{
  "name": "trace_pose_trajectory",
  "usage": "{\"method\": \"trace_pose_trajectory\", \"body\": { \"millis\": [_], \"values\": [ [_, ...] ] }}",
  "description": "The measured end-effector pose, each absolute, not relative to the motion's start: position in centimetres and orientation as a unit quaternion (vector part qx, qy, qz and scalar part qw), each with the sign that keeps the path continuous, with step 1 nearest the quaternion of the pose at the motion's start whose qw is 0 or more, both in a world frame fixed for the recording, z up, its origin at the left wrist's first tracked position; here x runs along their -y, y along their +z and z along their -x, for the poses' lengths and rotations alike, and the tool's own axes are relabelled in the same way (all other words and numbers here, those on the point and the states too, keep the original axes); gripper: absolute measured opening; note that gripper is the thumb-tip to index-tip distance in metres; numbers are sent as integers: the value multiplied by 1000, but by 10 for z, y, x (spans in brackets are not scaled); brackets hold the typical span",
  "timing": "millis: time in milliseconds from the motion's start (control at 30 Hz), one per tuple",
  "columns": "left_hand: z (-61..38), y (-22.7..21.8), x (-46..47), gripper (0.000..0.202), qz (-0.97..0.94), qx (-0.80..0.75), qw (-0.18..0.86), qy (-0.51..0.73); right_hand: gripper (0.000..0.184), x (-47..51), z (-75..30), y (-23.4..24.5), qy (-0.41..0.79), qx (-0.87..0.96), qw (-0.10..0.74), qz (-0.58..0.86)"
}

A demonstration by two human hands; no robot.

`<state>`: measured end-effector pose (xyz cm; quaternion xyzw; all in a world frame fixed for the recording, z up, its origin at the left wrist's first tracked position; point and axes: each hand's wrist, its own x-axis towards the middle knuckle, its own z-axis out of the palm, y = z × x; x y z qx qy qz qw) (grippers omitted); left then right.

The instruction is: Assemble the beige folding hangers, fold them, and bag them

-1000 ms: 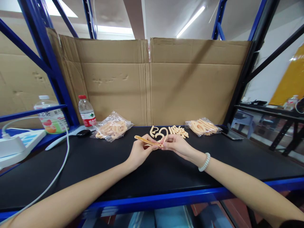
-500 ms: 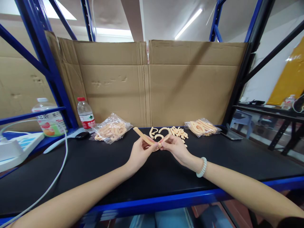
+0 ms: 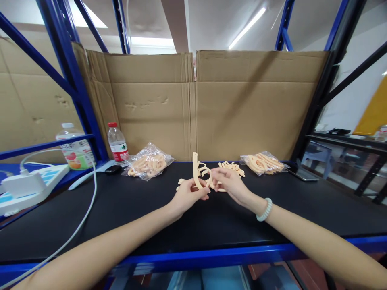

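My left hand (image 3: 189, 196) pinches a flat, pale wooden piece (image 3: 195, 167) near its bottom. Its straight arm stands upright, and the lower end bends round to the right like a hook. At the curved end, the fingers of my right hand (image 3: 232, 186) are closed against the wood; their exact grip is partly hidden. Behind the hands, more curved wooden pieces (image 3: 203, 165) lie on the black table, partly covered by the held one. Small wooden pegs (image 3: 232, 166) are heaped just beyond my right hand.
Clear plastic bags of wooden pieces lie at the back left (image 3: 148, 163) and back right (image 3: 263, 163). A red-capped water bottle (image 3: 117, 145), a larger drink bottle (image 3: 75, 149), a white power strip (image 3: 51, 179) and its cable stand left. A phone (image 3: 304, 173) lies right. Cardboard (image 3: 260, 112) walls the back.
The wooden piece has turned from leaning left to upright, its hook now showing. My right hand has shifted a little right, away from my left fingertips. The whole view has swung slightly left.
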<state>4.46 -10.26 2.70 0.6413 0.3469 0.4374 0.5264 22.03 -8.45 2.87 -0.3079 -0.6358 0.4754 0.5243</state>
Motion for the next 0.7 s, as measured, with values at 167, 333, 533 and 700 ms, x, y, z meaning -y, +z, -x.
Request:
{"method": "trace_pose_trajectory", "body": {
  "millis": [167, 333, 533, 700],
  "values": [
    [-41, 26, 98, 31, -574, -369, 558, 472, 12, 36, -264, 35, 95, 798, 441, 400],
    [-42, 26, 97, 35, -547, -354, 577, 492, 5, 4, -280, 17, -64, 869, 266, 413],
    [-41, 28, 98, 33, -553, -363, 577, 479, 8, 0, -274, 15, -14, 849, 362, 385],
    [-40, 28, 98, 32, -541, -356, 578, 496, 22, 22, -269, 38, 216, 708, 569, 358]
  ]
}}
